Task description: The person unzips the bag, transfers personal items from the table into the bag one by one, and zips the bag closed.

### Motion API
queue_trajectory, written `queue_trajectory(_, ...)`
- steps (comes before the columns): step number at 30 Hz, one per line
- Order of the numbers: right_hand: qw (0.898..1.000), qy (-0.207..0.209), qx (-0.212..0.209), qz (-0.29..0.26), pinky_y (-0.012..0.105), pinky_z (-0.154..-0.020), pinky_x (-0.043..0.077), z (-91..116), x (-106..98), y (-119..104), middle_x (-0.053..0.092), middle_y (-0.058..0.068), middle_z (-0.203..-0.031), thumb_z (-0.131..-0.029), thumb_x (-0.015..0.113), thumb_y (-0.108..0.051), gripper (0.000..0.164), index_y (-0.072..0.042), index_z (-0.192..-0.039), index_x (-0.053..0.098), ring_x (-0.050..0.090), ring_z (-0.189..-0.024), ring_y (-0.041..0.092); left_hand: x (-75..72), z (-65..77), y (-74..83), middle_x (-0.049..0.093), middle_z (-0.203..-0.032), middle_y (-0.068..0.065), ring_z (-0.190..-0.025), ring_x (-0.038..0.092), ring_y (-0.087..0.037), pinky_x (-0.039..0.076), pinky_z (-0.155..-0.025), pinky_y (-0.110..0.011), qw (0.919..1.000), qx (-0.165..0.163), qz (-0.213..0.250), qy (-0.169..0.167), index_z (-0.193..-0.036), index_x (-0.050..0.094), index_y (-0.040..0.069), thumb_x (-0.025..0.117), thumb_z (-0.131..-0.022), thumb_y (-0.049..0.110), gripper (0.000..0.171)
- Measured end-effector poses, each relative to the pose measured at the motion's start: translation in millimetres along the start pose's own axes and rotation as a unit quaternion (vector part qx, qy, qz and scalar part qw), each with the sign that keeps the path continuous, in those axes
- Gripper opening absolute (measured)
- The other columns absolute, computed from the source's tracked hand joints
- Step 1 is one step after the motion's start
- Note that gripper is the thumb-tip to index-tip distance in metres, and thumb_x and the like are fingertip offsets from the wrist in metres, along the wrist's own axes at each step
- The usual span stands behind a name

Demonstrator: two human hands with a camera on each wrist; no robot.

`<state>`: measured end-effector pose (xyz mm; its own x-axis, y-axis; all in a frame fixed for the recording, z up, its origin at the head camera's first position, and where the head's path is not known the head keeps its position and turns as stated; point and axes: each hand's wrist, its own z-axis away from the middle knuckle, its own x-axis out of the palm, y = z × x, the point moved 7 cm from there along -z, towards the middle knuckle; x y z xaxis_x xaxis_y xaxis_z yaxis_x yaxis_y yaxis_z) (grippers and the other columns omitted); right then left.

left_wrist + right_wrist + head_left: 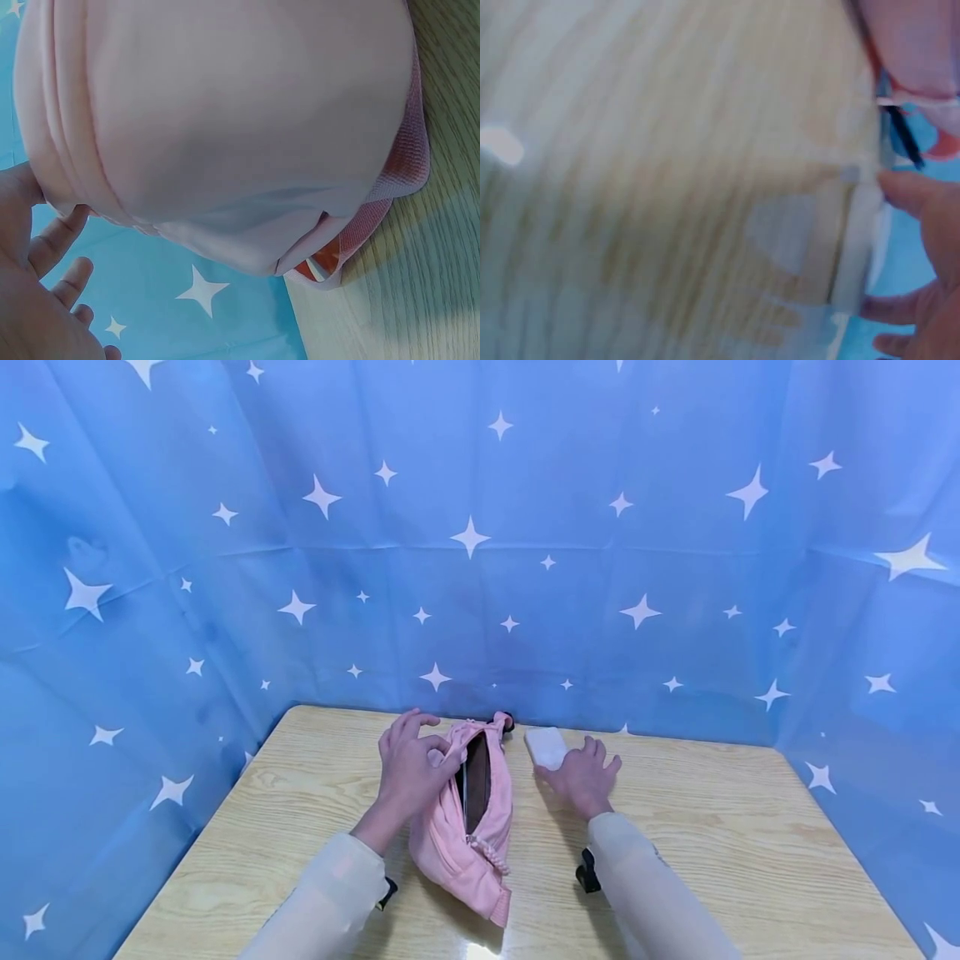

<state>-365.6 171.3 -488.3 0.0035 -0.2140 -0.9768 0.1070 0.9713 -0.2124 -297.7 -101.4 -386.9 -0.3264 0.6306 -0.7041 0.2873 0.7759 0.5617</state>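
Observation:
A pink waist bag [452,837] stands unzipped on the table, its dark inside showing through a long gap. With thumb and finger my left hand [411,766] pinches the left edge of that opening; in the left wrist view the bag's smooth pink side [247,112] fills most of the picture, the hand [37,285] at its rim. Right of the bag lies a flat white rectangular block [545,747], perhaps a power bank. My right hand [583,777] grips its near edge, thumb and a finger on opposite sides in the blurred right wrist view.
The wood-grain table [720,827] extends to both sides of the bag. A blue curtain with white stars [525,577] hangs close behind its far edge and along both sides. A beaded pink strap [489,853] hangs from the bag's zip.

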Motion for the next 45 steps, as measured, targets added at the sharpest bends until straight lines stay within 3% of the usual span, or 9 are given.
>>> queue_trajectory(6, 1.0, -0.02, 0.013, -0.016, 0.07, -0.108, 0.014, 6.0, -8.8, 5.3, 0.039, 0.031, -0.14, -0.07, 0.068, -0.071, 0.069, -0.003, -0.08, 0.065, 0.033, -0.13, 0.046, 0.6, 0.1, 1.2, 0.058, -0.128, -0.005, -0.14, 0.032, -0.029, 0.017, -0.112, -0.055, 0.9999, 0.005, 0.007, 0.005, -0.072, 0.073, 0.017, 0.071, -0.082, 0.031, 0.018)
queue_trajectory(13, 1.0, -0.004, 0.011, -0.005, 0.065, -0.106, 0.02, 14.0, -13.0, 8.4, 0.051, 0.027, -0.118, -0.068, 0.071, -0.071, 0.066, -0.005, -0.071, 0.061, 0.046, -0.107, 0.042, 3.5, 1.7, -2.0, 0.057, -0.13, -0.003, -0.142, 0.03, -0.028, 0.016, -0.114, -0.054, 0.9999, -0.011, -0.001, -0.008, -0.074, 0.074, 0.018, 0.07, -0.083, 0.031, 0.017)
queue_trajectory(24, 0.996, 0.077, -0.034, -0.008, 0.071, -0.112, 0.004, 23.5, -21.0, 2.1, 0.045, 0.025, -0.142, -0.082, 0.069, -0.053, 0.051, -0.004, -0.068, 0.065, 0.036, -0.135, 0.044, 4.0, 4.5, -4.2, 0.057, -0.129, -0.004, -0.142, 0.031, -0.03, 0.016, -0.113, -0.055, 1.0, -0.006, 0.002, -0.001, -0.074, 0.074, 0.018, 0.069, -0.083, 0.032, 0.017)
queue_trajectory(32, 0.992, 0.108, -0.063, -0.008, 0.071, -0.111, 0.003, 28.6, -34.1, -2.7, 0.046, 0.02, -0.143, -0.088, 0.062, -0.037, 0.038, -0.008, -0.065, 0.066, 0.035, -0.136, 0.04, 3.8, 5.0, -3.1, 0.058, -0.129, -0.004, -0.141, 0.031, -0.03, 0.017, -0.112, -0.055, 1.0, -0.003, 0.001, -0.003, -0.074, 0.074, 0.018, 0.069, -0.083, 0.033, 0.018)
queue_trajectory(37, 0.993, 0.096, -0.066, -0.005, 0.071, -0.11, 0.005, 32.3, -38.4, -3.1, 0.05, 0.018, -0.138, -0.087, 0.061, -0.04, 0.039, -0.01, -0.063, 0.066, 0.04, -0.131, 0.04, 3.4, 5.3, -0.9, 0.058, -0.129, -0.005, -0.141, 0.031, -0.031, 0.017, -0.112, -0.056, 1.0, -0.001, 0.003, 0.0, -0.074, 0.074, 0.018, 0.07, -0.083, 0.033, 0.018)
queue_trajectory(40, 0.995, 0.075, -0.061, -0.032, 0.071, -0.11, 0.006, 34.7, -39.7, -1.0, 0.051, 0.017, -0.136, -0.087, 0.063, -0.042, 0.039, -0.01, -0.065, 0.067, 0.042, -0.128, 0.041, 3.8, 5.3, -0.3, 0.058, -0.129, -0.005, -0.141, 0.031, -0.03, 0.017, -0.112, -0.055, 1.0, -0.003, 0.004, -0.002, -0.073, 0.073, 0.018, 0.069, -0.083, 0.032, 0.018)
queue_trajectory(45, 0.989, 0.051, -0.043, -0.134, 0.07, -0.109, 0.008, 38.6, -44.5, 6.6, 0.051, 0.017, -0.134, -0.086, 0.068, -0.038, 0.035, -0.006, -0.072, 0.071, 0.039, -0.126, 0.043, 4.3, 4.9, 0.5, 0.058, -0.128, -0.004, -0.14, 0.031, -0.031, 0.017, -0.112, -0.055, 1.0, -0.003, 0.004, -0.002, -0.072, 0.073, 0.018, 0.069, -0.083, 0.032, 0.019)
